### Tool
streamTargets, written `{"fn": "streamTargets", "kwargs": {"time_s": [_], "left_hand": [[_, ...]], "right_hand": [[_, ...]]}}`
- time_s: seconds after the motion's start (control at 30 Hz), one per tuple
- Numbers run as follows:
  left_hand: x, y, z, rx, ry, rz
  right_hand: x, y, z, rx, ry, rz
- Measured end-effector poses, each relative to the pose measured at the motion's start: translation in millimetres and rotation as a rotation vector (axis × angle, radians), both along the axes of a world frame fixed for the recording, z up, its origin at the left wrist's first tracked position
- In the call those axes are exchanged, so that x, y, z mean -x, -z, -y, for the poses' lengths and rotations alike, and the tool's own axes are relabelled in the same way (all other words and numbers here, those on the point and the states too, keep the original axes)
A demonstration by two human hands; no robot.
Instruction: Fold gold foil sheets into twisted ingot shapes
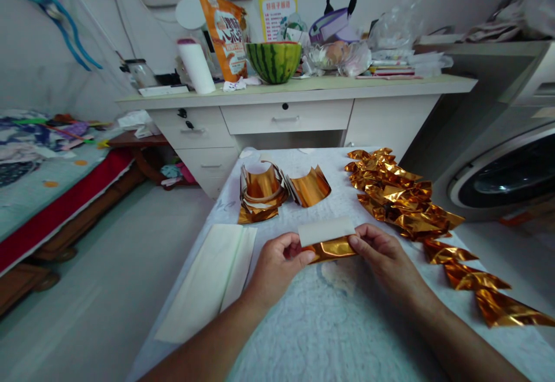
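Between my two hands is a strip of gold foil (332, 250) with a white paper sheet (325, 232) along its far side. My left hand (281, 263) pinches the left end, thumb on top. At the right end, my right hand (384, 255) grips the foil between thumb and fingers. Beyond them lie curled gold foil sheets (262, 185) and another curved foil piece (311, 186). A stack of white paper sheets (203, 278) rests left of my left hand. Several folded gold foil pieces (399, 197) form a pile at the right, with more trailing along the table edge.
The quilted cloth-covered table (329, 336) stands before a white desk (286, 116). On the desk are a cut watermelon (274, 63), an orange snack bag (225, 38) and a white paper roll (196, 67). A washing machine (515, 162) is at the right, a bed (52, 180) at the left.
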State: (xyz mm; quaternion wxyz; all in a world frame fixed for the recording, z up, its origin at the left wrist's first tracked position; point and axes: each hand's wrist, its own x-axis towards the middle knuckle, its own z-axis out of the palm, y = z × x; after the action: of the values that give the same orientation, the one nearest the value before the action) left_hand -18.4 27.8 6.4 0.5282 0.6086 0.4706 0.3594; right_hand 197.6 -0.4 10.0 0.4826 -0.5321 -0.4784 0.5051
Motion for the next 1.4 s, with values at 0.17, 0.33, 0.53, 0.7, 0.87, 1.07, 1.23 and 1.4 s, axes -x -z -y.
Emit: {"fn": "streamTargets", "kwargs": {"time_s": [0.17, 0.33, 0.53, 0.7, 0.87, 1.07, 1.23, 1.4], "left_hand": [[-1.1, 4.3, 0.8, -0.027, -0.030, -0.015], [-2.4, 3.1, 1.3, -0.016, -0.067, -0.007], [-3.8, -1.5, 2.7, -0.021, -0.081, -0.046], [-5.3, -3.3, 3.0, -0.039, -0.099, -0.115], [-6.1, -3.2, 3.2, -0.076, -0.096, -0.198], [-5.6, 1.6, 3.4, -0.200, -0.072, -0.389], [-6.7, 1.7, 3.1, -0.361, -0.025, -0.669], [-7.5, -0.1, 4.2, -0.415, -0.033, -0.851]], "right_hand": [[-0.4, 3.2, -0.4, 0.006, 0.003, 0.028], [-0.4, 4.0, -0.8, -0.008, 0.002, 0.107], [1.7, 3.8, -1.1, -0.044, 0.026, 0.277], [5.6, 3.1, 1.4, -0.102, 0.065, 0.507], [6.9, 3.5, 0.9, -0.137, 0.066, 0.741], [6.7, 8.6, -0.8, -0.149, 0.022, 0.904], [9.8, 10.3, -2.9, -0.159, 0.012, 1.029], [13.1, 8.9, -4.3, -0.139, -0.007, 1.149]]}}
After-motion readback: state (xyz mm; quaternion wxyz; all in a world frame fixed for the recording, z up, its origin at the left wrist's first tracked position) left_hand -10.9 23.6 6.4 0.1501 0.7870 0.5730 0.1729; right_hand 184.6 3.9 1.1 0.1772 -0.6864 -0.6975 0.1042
